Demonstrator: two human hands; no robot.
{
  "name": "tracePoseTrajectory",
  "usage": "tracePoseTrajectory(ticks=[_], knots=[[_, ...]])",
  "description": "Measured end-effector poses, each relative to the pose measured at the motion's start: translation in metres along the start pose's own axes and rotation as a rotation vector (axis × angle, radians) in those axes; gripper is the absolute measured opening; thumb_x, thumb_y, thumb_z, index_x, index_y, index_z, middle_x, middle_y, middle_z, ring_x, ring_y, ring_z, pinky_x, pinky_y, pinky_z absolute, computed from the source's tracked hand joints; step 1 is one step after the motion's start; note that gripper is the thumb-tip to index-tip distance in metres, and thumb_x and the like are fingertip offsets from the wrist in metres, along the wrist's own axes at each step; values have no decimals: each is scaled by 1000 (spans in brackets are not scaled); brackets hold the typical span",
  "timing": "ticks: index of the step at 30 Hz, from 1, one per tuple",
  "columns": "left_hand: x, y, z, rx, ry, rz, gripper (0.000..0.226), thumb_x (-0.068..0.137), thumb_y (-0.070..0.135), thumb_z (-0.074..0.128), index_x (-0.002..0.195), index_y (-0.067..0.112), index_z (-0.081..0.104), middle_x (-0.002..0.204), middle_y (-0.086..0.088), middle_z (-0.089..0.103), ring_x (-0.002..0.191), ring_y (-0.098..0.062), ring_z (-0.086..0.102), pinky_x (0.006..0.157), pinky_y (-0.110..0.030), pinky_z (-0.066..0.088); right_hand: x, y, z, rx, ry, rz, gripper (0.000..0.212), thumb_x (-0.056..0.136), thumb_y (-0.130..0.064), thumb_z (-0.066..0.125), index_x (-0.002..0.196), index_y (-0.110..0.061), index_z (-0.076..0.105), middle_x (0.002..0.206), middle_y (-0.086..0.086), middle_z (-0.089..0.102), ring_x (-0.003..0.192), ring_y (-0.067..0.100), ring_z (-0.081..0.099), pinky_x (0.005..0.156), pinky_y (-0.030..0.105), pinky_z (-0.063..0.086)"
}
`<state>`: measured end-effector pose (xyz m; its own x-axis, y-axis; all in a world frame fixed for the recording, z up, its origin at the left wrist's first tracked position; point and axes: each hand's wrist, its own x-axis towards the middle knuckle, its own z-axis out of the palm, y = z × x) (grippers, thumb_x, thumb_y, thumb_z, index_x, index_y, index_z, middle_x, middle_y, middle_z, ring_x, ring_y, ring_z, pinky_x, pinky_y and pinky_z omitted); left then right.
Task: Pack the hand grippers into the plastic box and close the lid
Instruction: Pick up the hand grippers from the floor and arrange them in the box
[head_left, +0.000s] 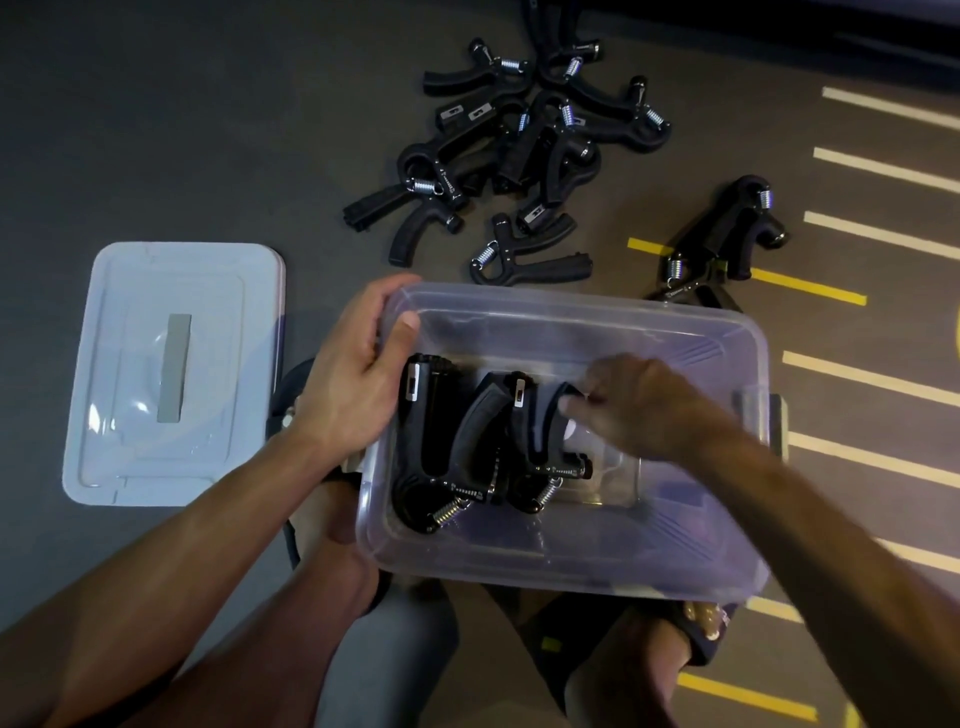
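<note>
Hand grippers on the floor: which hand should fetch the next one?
Probably the right hand. It is setting a hand gripper in the plastic box and could then reach the floor pile beyond. The left hand grips the box rim, steadying it.

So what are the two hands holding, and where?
The left hand grips the plastic box by its left rim. The right hand pinches a hand gripper by its handle, inside the box.
</note>
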<state>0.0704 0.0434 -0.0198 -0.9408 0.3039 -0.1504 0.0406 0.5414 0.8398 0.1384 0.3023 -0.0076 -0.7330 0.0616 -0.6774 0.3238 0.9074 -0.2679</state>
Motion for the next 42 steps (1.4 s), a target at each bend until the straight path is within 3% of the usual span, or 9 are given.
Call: tracePoseTrajectory(ticks=[5,10,13,17,21,27,35,38,42], knots=[[0,0,0,-5,-14,-15,29,109,29,46,137,29,52,129,13,61,121,-2,56,99,-19,43,-3,-40,-104,618,81,-238,16,97,-14,56,91,-10,71,82,6,76,74,18,71,72,30,56],[1,3,-1,-35,-27,-35,27,108,26,47,134,28,53,125,12,62,117,-2,58,96,-18,44,97,-22,-84,44,167,-83,18,90,-19,58,102,-26,69,120,2,68,107,21,63,90,27,47],[2,3,-1,-37,-38,-45,26,108,25,47,133,31,53,124,14,62,117,0,57,96,-16,43,125,-13,-74,-59,37,27,52,80,-25,72,130,-30,58,136,4,57,120,26,56,93,31,48],[3,5,-2,-37,-41,-54,25,108,24,47,130,34,52,123,13,63,115,3,57,93,-9,40,138,-10,-73,170,-149,145,58,84,-23,69,135,-39,48,101,6,69,74,21,63,61,27,50],[4,4,-2,-29,-60,-77,25,108,30,46,131,38,50,125,15,61,117,3,56,94,-8,39,147,-9,-69,362,-294,182,43,93,-33,62,130,-44,43,90,1,63,55,13,50,60,24,42],[5,2,-2,-18,-64,-85,28,105,39,43,133,40,50,126,17,59,118,3,56,94,-8,40,154,-10,-68,316,-92,185,35,81,-16,71,114,-24,65,92,6,72,77,22,67,85,41,60],[4,4,-3,-25,-70,-76,25,108,30,45,132,38,50,125,15,60,116,3,56,91,-6,39,148,-7,-75,136,359,-132,17,79,-40,77,89,-27,72,90,-8,71,89,14,67,87,22,45],[3,6,-3,-28,-65,-80,25,108,28,46,131,37,50,124,16,61,115,5,56,89,-4,38,141,-10,-79,256,415,-199,19,78,-41,77,91,-29,72,67,-15,61,70,5,60,71,5,37],[4,6,-3,-38,-60,-74,26,108,26,47,131,37,51,125,16,61,116,4,57,90,-5,38,130,-15,-80,502,478,-332,28,74,-39,83,96,-24,75,72,-16,66,69,1,60,72,8,44]])
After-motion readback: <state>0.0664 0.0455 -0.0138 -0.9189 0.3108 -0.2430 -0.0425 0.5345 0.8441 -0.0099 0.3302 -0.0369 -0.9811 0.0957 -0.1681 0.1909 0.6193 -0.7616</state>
